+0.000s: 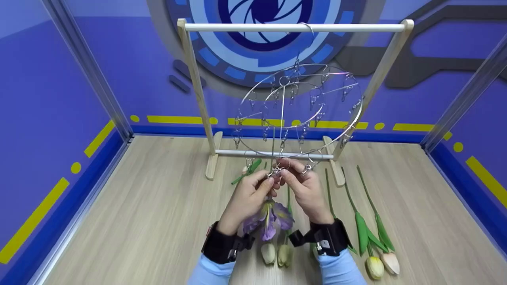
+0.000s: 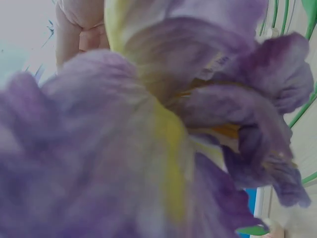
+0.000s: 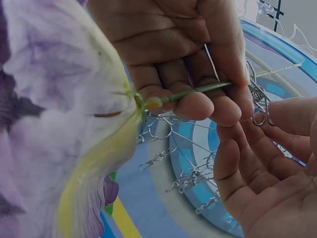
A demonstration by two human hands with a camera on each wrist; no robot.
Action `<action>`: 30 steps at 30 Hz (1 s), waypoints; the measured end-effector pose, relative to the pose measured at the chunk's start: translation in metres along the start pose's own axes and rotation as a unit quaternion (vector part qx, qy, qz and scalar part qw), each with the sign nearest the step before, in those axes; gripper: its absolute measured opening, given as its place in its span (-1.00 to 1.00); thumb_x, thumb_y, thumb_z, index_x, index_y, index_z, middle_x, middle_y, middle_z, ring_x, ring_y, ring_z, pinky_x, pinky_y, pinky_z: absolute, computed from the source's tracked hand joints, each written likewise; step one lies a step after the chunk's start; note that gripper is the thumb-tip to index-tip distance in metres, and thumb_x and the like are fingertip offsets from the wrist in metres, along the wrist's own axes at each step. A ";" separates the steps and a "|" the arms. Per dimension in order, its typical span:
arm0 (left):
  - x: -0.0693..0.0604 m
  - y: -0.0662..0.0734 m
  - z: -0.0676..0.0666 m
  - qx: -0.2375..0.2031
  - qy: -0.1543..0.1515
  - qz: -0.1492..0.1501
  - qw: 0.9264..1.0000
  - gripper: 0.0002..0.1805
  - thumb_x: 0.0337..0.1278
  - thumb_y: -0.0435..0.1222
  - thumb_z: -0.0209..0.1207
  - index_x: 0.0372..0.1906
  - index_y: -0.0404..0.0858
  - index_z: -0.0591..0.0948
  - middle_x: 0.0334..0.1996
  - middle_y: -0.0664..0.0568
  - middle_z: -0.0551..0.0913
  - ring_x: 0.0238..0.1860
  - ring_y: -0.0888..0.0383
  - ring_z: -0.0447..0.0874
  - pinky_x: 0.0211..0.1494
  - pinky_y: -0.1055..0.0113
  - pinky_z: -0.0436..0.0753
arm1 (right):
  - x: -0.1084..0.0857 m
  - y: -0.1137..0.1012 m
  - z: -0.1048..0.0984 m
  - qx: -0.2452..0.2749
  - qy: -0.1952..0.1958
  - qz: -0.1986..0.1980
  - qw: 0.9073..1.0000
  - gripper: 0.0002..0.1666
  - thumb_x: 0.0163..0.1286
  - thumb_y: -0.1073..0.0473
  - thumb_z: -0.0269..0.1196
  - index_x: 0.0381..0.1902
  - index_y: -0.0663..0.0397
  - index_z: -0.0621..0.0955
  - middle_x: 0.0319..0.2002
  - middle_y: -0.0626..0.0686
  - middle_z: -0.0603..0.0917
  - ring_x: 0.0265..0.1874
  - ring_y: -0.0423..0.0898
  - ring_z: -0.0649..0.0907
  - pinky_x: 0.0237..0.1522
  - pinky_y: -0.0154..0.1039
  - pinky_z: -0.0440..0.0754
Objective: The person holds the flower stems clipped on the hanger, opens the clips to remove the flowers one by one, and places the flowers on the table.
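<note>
A purple iris (image 1: 269, 221) with yellow streaks hangs head down beneath the two hands. My left hand (image 1: 251, 192) holds its green stem (image 3: 198, 91) between thumb and fingers. Beside it, my right hand (image 1: 308, 193) pinches a small wire clip (image 3: 259, 99) at the stem, close to the left fingertips. Whether the clip's jaws grip the stem is hard to tell. The clip is by the lower edge of a round metal clip hanger (image 1: 282, 107), which tilts toward me. Petals fill most of the left wrist view and hide the fingers' work there.
The hanger hooks over the white top bar (image 1: 245, 27) of a wooden-legged rack (image 1: 198, 79). Several tulips lie on the wooden table (image 1: 138, 213): a white one (image 1: 268, 253) below the iris, a yellow one (image 1: 374, 267) and a pink one (image 1: 390, 263) at the right. Blue walls surround the table.
</note>
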State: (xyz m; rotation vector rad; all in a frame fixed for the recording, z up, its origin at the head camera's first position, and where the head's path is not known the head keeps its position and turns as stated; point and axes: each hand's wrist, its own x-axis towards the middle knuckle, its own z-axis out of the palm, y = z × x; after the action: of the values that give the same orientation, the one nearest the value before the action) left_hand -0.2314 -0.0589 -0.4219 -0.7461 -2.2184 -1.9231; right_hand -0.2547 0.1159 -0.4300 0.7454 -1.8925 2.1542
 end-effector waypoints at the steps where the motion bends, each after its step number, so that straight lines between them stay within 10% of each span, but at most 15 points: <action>1: 0.000 0.000 0.000 0.001 0.001 -0.002 1.000 -0.77 0.56 -0.42 0.02 -0.13 -0.49 0.64 -0.33 -0.28 0.70 -0.34 -0.03 0.74 -0.19 0.01 0.76 | 0.000 0.000 0.000 -0.004 -0.001 -0.004 1.000 -0.66 0.52 0.46 0.12 0.14 0.66 0.51 -0.12 -0.06 0.75 -0.21 -0.23 0.69 -0.17 -0.38 0.63; 17: -0.015 0.003 -0.001 0.082 -0.012 -0.055 0.995 -0.84 0.49 -0.27 0.17 -0.08 -0.28 0.67 -0.29 -0.01 0.72 -0.29 0.19 0.66 -0.16 0.36 0.63 | -0.002 -0.003 0.002 -0.017 0.036 -0.019 0.999 -0.72 0.50 0.48 0.15 0.06 0.66 0.53 -0.16 -0.04 0.73 -0.28 -0.22 0.70 -0.22 -0.36 0.65; 30: -0.022 0.003 0.001 0.066 0.027 -0.024 0.997 -0.88 0.35 -0.34 0.28 -0.15 -0.32 0.62 -0.33 0.00 0.69 -0.32 0.21 0.62 -0.24 0.39 0.63 | -0.004 -0.005 0.010 -0.030 0.048 -0.032 0.998 -0.74 0.48 0.48 0.19 0.03 0.63 0.55 -0.19 -0.10 0.73 -0.31 -0.24 0.70 -0.25 -0.38 0.66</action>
State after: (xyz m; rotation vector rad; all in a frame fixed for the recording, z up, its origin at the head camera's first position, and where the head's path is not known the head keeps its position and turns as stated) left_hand -0.2108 -0.0639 -0.4284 -0.6203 -2.3241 -1.7739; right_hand -0.2466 0.1078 -0.4263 0.6687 -1.8498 2.0482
